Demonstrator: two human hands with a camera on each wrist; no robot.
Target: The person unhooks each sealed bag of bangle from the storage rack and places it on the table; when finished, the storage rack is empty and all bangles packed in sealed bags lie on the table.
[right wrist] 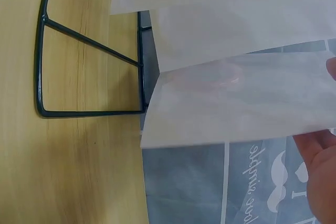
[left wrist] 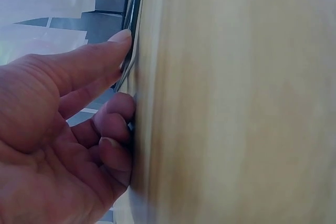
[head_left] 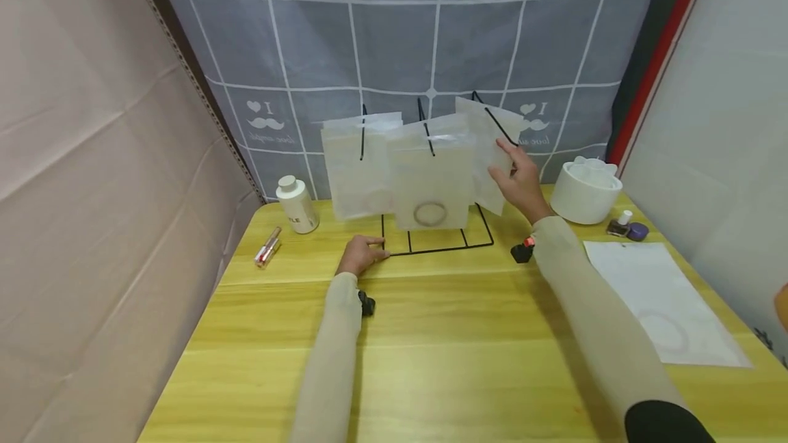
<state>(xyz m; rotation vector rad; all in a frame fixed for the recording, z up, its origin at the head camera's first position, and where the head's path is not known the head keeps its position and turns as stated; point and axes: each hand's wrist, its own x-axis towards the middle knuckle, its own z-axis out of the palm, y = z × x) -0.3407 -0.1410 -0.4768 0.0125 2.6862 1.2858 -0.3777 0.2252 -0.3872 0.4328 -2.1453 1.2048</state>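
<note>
**A:** Right hand (head_left: pixel 522 183) up at the far right of the black wire rack (head_left: pixel 438 246), fingers and thumb pinching the edge of the rightmost frosted bag (head_left: pixel 489 156). Bag hanging tilted on the rack's right hook, just right of the middle bag (head_left: pixel 431 180) and overlapping it. Same grip in the right wrist view: fingertips (right wrist: pixel 321 177) on the bag's (right wrist: pixel 236 103) edge, rack base (right wrist: pixel 89 72) flat on the wood below.

**B:** And the left hand (head_left: pixel 362 254)?

**A:** Down on the yellow table (head_left: pixel 431 361), at the near left corner of the rack base. Fingers loosely curled, tips touching the wire; thumb stretched out. Close up in the left wrist view: thumb (left wrist: pixel 100 59) extended toward the wire, other fingers bent against the tabletop (left wrist: pixel 236 98). Gripping the wire or only pressing it, impossible to tell.

**B:** Other bags?

**A:** Third one, the left bag (head_left: pixel 356 166), hanging on the left hook. Middle bag showing a ring shape low down. One more flat bag (head_left: pixel 661 303) lying on the table at the near right, well apart from the rack.

**B:** Around the edges?

**A:** White bottle (head_left: pixel 297 205) far left, small tube (head_left: pixel 268 247) just near of it. White round container (head_left: pixel 585 191) far right, small dark bottle (head_left: pixel 618 224) beside it. Grey checked cloth (head_left: pixel 400 33) behind everything.
</note>
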